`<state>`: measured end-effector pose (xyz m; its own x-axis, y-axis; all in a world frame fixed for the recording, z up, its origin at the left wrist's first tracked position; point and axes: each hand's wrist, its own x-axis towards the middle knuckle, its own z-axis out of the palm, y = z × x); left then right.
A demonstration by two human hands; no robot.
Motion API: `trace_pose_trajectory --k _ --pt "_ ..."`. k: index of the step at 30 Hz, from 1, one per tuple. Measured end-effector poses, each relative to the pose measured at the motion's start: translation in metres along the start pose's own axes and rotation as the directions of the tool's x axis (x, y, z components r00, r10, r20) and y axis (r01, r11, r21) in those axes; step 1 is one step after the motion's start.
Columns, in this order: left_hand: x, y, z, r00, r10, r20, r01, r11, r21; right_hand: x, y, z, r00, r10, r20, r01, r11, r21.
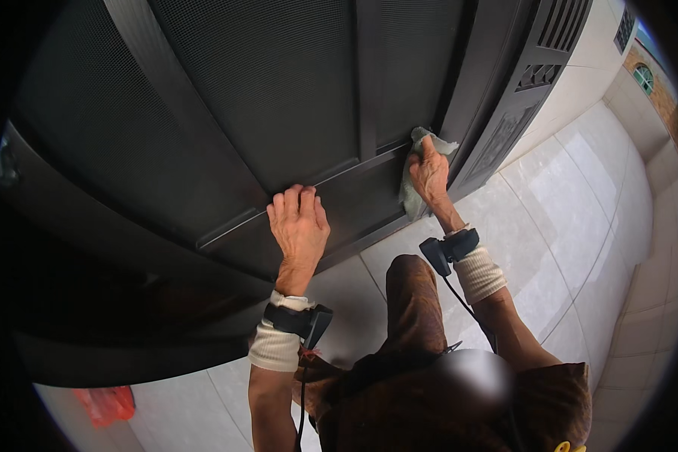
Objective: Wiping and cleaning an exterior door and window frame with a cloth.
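My right hand (429, 172) is pressing a grey-green cloth (411, 198) to the lower right corner of a dark door (367, 195) with mesh panels. One finger points up over the cloth, part of which hangs below the hand. My left hand (299, 226) rests on the door's horizontal rail (342, 176), fingertips bent at its upper edge, with nothing seen in it. Above the rail, a dark mesh panel (265, 85) stands between upright bars.
Right of the door is a dark frame (500, 135) with slatted and carved parts, beside a pale wall (570, 107). Light floor tiles (542, 226) extend along it. A red plastic bag (106, 404) lies at lower left. Black cables (303, 395) run from straps on both wrists.
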<state>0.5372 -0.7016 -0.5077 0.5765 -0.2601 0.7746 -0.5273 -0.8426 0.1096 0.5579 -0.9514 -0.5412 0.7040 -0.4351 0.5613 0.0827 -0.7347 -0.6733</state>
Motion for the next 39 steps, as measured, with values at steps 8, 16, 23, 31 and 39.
trace_pose_trajectory --k 8,16,23,31,39 --pt "0.003 -0.002 -0.005 1.0 -0.022 0.012 0.022 1.0 -0.014 -0.02 -0.059 0.012 0.967 0.042 0.25 -0.145 0.902 0.406" --pt "0.005 -0.002 -0.008 1.0 -0.01 0.016 0.011 0.999 -0.049 -0.046 -0.061 0.022 0.921 -0.362 0.144 0.361 0.932 0.031" --pt "0.002 0.008 -0.018 0.999 -0.011 0.046 0.017 0.992 -0.126 -0.045 -0.084 0.03 0.96 -0.265 0.088 0.254 0.96 0.118" --pt "-0.043 -0.02 -0.065 0.909 -0.416 -0.036 0.383 0.863 -0.329 -0.073 -0.116 0.054 0.941 -0.32 0.114 0.282 0.923 0.263" --pt "-0.061 -0.057 -0.088 0.73 -0.682 -0.032 0.586 0.65 -0.483 -0.092 -0.147 0.069 0.892 -0.374 0.255 0.312 0.917 0.25"
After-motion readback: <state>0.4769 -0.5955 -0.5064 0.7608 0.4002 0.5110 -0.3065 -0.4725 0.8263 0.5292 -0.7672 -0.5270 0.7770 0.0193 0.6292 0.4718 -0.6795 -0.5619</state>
